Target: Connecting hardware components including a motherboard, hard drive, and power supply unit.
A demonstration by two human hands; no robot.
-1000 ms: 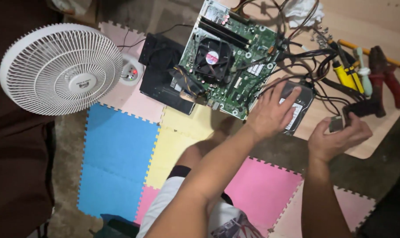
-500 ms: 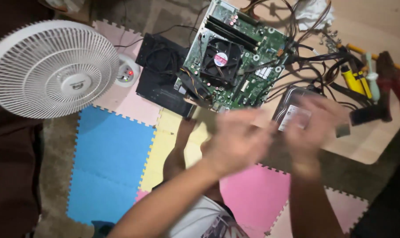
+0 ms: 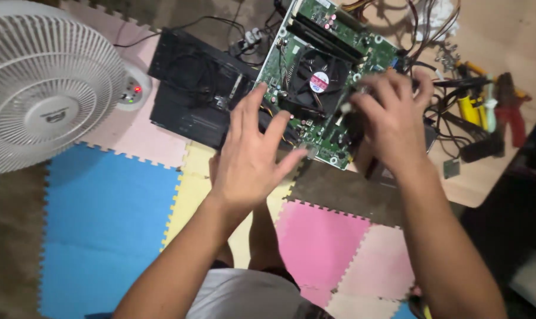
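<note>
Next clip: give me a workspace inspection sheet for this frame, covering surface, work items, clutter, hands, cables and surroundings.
Surface: coloured foam floor mats; wooden board at upper right.
Work items: green circuit board with a round black cooler fan.
Clutter: black case, pliers and screwdrivers.
Hands: left hand open, spread at the board's near edge; right hand on the board's right side, grip hidden.
Cables: dark wires tangled right of the board.
Surroundings: white fan, power strip.

You are sitting on the floor at home, fixing computer parts. Soft foam mats (image 3: pixel 108 207) in blue, pink and yellow cover the floor. A white fan (image 3: pixel 43 88) stands near. Tools (image 3: pixel 486 109) lie beside a green board (image 3: pixel 321 77).
</note>
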